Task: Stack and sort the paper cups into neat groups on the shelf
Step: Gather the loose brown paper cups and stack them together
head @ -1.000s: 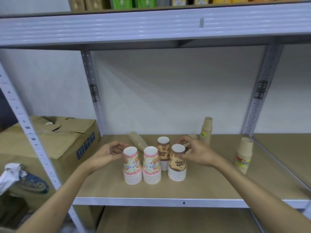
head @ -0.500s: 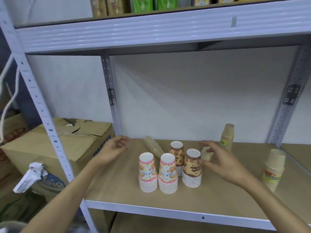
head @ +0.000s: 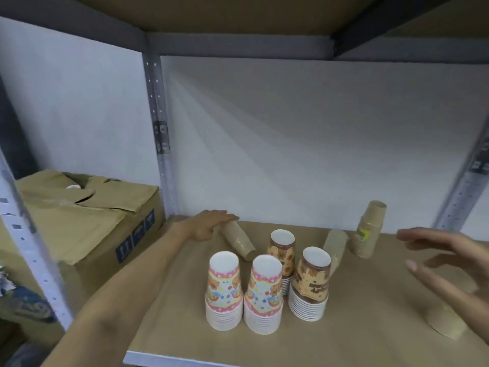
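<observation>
Both hands open, reaching over the shelf (head: 169, 300).

The left hand (head: 209, 225), fingers flat, touches a toppled plain cup stack (head: 238, 239) near the back edge; the right hand (head: 444, 263) hovers spread, empty, above the right side. Four printed cup stacks (head: 267, 290) stand mid-shelf.

Four upturned cup stacks (head: 267, 282) mid-shelf (head: 185, 327), toppled stack (head: 238, 241) behind-left, cardboard box (head: 87, 215) far left

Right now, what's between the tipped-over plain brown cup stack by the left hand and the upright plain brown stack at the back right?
In the head view, between the tipped stack and the upright stack: a bear-print stack, then a leaning plain brown stack.
</observation>
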